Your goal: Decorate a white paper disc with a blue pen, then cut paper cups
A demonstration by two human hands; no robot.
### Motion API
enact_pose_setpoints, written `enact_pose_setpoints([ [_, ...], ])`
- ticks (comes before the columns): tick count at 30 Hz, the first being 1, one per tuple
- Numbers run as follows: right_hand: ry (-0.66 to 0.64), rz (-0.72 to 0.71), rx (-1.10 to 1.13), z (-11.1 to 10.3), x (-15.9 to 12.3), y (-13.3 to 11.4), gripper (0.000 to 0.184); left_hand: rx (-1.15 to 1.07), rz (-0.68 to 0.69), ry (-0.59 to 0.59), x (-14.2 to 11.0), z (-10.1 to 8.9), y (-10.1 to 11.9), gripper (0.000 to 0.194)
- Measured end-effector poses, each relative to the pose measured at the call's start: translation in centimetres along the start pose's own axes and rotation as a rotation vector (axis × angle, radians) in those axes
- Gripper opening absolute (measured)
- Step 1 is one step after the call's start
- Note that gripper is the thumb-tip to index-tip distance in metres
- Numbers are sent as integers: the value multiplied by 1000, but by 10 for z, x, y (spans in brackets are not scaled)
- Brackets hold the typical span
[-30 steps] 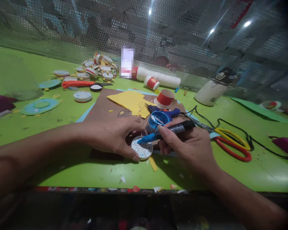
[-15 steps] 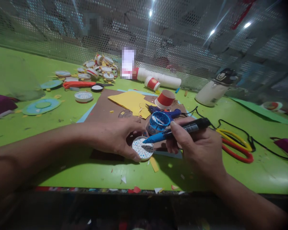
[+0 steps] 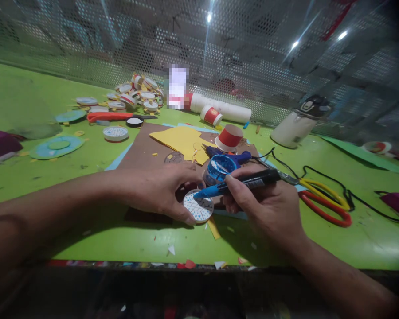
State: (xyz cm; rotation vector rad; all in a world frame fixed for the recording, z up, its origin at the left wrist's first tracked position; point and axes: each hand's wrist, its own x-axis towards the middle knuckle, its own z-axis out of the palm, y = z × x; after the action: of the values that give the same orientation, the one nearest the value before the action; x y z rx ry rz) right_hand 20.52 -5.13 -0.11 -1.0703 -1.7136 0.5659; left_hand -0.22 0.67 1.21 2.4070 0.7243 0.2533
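Observation:
My left hand (image 3: pixel 159 190) is closed on the left edge of a small round cut paper-cup base (image 3: pixel 201 212), white with dark crossing lines and blue dots. In my right hand (image 3: pixel 272 208) is a black marker (image 3: pixel 257 179) with a blue front end, held like a pen. Its tip touches or hovers just above the upper part of the base; I cannot tell which. Right behind stands a small round tub (image 3: pixel 216 175) with a blue rim and white and blue inside. A yellow paper strip (image 3: pixel 214 229) sticks out below the base.
Brown paper (image 3: pixel 136 150) with yellow paper (image 3: pixel 179 139) lies behind my hands. Red-and-white paper cups (image 3: pixel 229 136), blue-handled scissors (image 3: pixel 242 157) and yellow-and-red-handled scissors (image 3: pixel 326 212) are nearby. Farther back are piled cup bases (image 3: pixel 129 99), an orange cutter (image 3: pixel 109 116) and a bottle (image 3: pixel 289 130).
My right hand has shifted slightly left with the marker, whose tip has moved left and up across the cup base. My left hand stays nearly still.

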Motion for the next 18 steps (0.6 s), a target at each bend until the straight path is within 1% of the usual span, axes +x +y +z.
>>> enact_pose_setpoints([
  [5, -17, -2, 1, 0, 0, 1, 8, 20, -36, -13, 0, 0, 1, 42],
  [9, -3, -13, -7, 0, 0, 4, 10, 24, -19, -13, 1, 0, 2, 42],
  [15, 10, 4, 90, 2, 0, 4, 11, 31, -46, -12, 2, 0, 1, 44],
  [18, 29, -4, 78, 3, 1, 3, 13, 24, -39, -14, 1, 0, 1, 46],
])
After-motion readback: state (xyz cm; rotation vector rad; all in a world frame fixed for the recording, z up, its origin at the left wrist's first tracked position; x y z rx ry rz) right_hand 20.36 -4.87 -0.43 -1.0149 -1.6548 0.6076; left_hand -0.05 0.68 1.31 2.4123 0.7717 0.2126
